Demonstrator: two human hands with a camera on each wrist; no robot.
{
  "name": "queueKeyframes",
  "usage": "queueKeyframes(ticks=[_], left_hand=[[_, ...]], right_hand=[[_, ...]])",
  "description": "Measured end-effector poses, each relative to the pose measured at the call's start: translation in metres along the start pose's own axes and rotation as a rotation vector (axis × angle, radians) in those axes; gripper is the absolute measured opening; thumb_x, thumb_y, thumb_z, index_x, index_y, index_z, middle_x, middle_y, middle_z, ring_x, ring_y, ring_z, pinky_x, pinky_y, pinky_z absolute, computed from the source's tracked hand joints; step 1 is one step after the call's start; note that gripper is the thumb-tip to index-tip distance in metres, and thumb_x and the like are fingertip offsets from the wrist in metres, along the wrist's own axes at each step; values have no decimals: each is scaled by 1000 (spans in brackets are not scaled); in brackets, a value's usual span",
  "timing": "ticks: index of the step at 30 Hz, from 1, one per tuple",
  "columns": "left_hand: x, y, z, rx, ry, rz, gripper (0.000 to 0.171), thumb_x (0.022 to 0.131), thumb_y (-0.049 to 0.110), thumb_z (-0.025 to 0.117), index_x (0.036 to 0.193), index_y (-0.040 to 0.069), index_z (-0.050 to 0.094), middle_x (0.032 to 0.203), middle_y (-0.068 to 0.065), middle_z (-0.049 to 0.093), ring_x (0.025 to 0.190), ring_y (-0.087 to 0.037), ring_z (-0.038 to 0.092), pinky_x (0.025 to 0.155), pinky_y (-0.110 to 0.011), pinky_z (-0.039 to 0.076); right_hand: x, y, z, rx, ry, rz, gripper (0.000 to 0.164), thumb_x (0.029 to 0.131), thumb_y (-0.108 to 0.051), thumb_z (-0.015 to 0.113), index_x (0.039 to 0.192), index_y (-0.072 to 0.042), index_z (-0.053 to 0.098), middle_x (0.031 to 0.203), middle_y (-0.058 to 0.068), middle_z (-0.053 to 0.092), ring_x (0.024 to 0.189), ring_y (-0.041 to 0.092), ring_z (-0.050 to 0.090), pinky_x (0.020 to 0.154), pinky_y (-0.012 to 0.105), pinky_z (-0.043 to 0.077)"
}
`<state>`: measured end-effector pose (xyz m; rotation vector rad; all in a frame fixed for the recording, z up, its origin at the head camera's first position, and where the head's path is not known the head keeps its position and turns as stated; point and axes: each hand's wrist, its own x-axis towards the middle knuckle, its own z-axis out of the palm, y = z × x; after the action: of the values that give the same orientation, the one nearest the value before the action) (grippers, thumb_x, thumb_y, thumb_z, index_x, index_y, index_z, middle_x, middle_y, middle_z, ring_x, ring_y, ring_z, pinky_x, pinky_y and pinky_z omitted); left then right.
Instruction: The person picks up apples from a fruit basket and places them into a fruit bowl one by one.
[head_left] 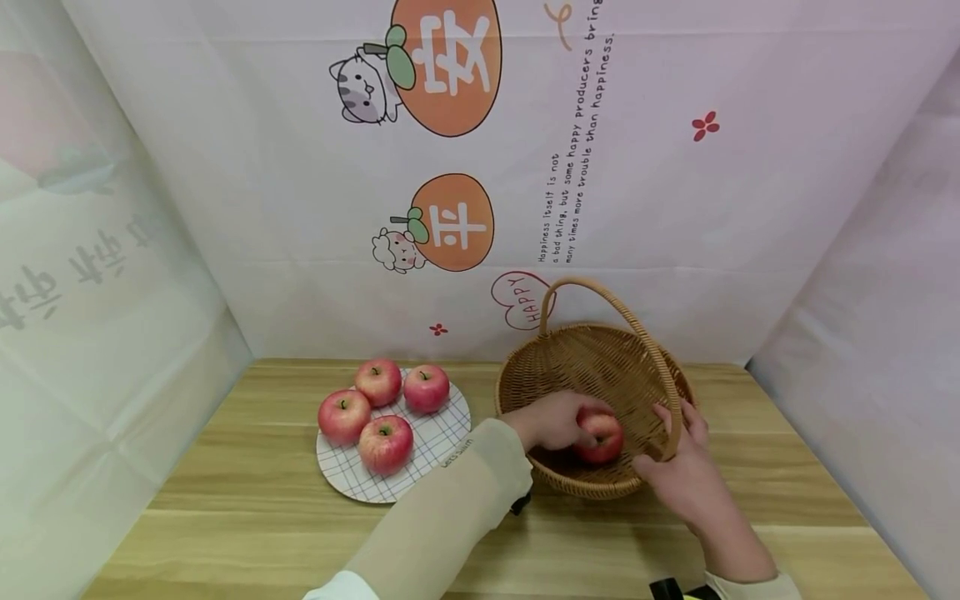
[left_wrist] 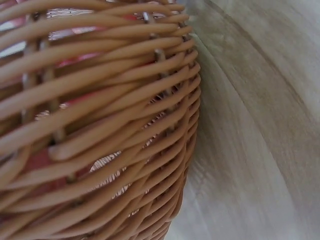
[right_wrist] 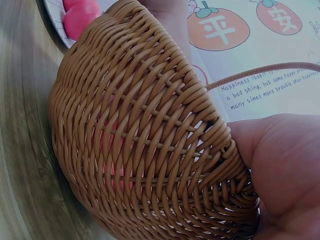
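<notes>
A red apple [head_left: 606,442] lies low inside a brown wicker basket [head_left: 592,354]. My left hand [head_left: 557,419] reaches over the basket's near left side, its fingers curled round that apple. At the right side of the basket, my right hand [head_left: 688,471] grips the rim near the foot of the arched handle [head_left: 630,315]. In the right wrist view the right hand's thumb side [right_wrist: 285,165] presses against the rim, and red shows through the weave. The left wrist view is mostly filled by the basket wall [left_wrist: 100,100]; the left hand is hidden there.
Left of the basket, several red apples [head_left: 386,444] sit on a round plate [head_left: 442,429] with a checked pattern. The wooden table [head_left: 247,467] meets a printed white cloth backdrop [head_left: 637,208] behind, with cloth on both sides.
</notes>
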<state>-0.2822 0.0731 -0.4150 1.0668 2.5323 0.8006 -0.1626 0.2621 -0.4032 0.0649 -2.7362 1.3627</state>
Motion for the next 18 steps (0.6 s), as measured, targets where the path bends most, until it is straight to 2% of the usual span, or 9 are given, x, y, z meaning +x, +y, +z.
queueKeyframes(ticks=[5,11,14,18], left_hand=[[-2,-4,1,-111,2,-20,53,87,21,78,137,29,63,116,13,63,99,-4,55,84,-22,45],[-5,-3,2,-457,-13,-130,52,82,6,79,129,25,69,105,8,64,84,-11,60,62,-30,56],[-6,-2,1,-616,-1,-168,52,82,0,77,128,23,70,107,4,65,86,-12,62,62,-35,58],[-9,2,-4,-828,32,-174,51,86,-6,73,131,19,68,112,1,64,88,-19,65,68,-44,60]], right_hand=[[0,-1,0,-21,5,-5,87,82,-1,65,156,5,18,159,24,-14,137,56,16,87,47,37],[-1,-2,0,-21,3,-9,87,82,-1,65,156,4,19,159,23,-15,139,56,11,86,46,36],[-1,-2,0,-22,5,-12,87,82,-1,65,156,4,20,159,23,-15,139,55,10,85,45,37],[0,-1,0,-19,5,-4,87,82,-1,66,156,4,19,159,23,-15,138,54,14,85,46,37]])
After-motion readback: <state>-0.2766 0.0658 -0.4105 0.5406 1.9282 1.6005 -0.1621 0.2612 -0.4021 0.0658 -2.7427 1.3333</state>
